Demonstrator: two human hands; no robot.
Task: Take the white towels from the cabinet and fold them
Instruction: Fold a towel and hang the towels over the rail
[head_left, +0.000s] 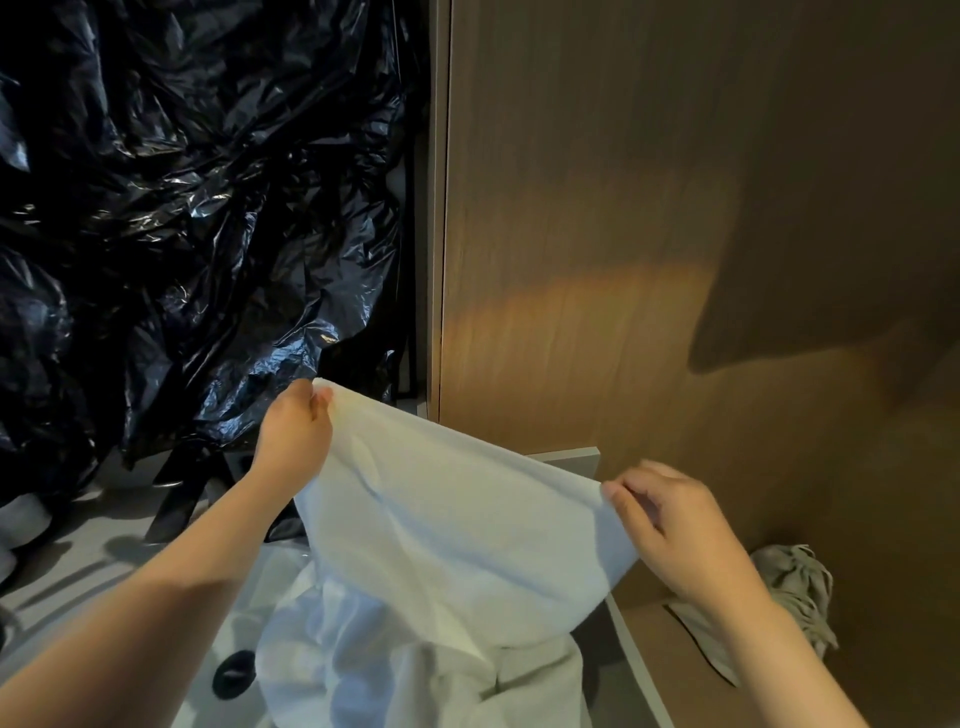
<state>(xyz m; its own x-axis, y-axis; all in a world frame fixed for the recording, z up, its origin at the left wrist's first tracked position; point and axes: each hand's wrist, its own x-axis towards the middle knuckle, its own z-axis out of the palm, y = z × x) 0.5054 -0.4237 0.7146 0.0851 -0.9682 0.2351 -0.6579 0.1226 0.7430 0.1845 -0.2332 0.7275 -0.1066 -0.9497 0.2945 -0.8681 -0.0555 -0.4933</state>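
Plainly, the left hand (296, 431) pinched one top corner of the white towel (457, 530) and the right hand (670, 525) pinched the other, holding it spread in the air above rumpled white cloth (415, 670) near the grey surface's (78, 545) right edge. Crinkled black plastic (182, 208) hung behind, beside a wooden panel (597, 208).

a white towel (457, 530), thin and smooth with a few soft creases, hangs spread out in the air, its top edge stretched on a slant from upper left down to the right. the left hand (296, 431) pinches its upper left corner and the right hand (675, 530) pinches its upper right corner. the lower part sags down and meets a crumpled heap of white cloth (332, 660) beneath it; whether that heap is the same towel or another cannot be told.
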